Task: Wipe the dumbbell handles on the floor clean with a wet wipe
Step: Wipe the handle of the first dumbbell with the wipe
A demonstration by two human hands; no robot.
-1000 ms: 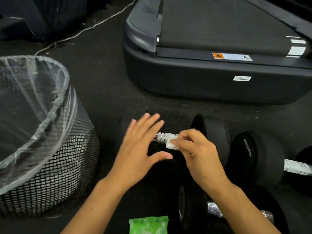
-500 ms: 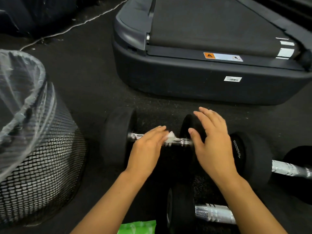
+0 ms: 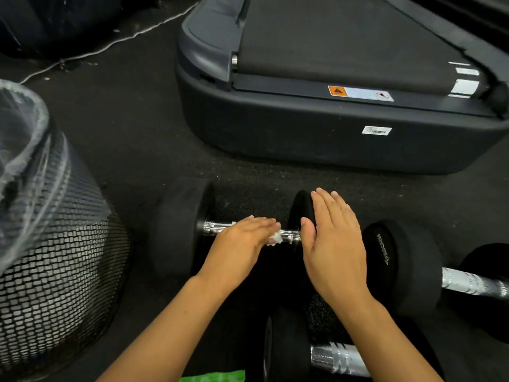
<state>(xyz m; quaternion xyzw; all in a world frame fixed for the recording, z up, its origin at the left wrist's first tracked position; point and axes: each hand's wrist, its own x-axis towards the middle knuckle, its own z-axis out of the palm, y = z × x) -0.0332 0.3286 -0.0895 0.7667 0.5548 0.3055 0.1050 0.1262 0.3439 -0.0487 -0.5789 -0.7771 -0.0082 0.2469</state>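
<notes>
A black dumbbell (image 3: 179, 227) with a chrome handle (image 3: 217, 227) lies on the dark floor. My left hand (image 3: 239, 244) lies along the handle with its fingers stretched out, pressing a small white wet wipe (image 3: 275, 238) onto the bar; only a corner of the wipe shows at the fingertips. My right hand (image 3: 333, 244) rests flat on the dumbbell's right weight head (image 3: 300, 210). A second dumbbell (image 3: 399, 266) lies to the right and a third dumbbell (image 3: 286, 348) lies near the bottom edge, both with bare silver handles.
A black mesh bin (image 3: 55, 271) with a clear liner stands at the left. A treadmill base (image 3: 303, 139) blocks the floor behind the dumbbells. A green wipe pack (image 3: 214, 376) peeks in at the bottom edge. A white cable (image 3: 110, 46) runs across the far floor.
The wipe went from my right hand's pinch to under my left hand on the handle. My right hand let go and moved right onto the weight head.
</notes>
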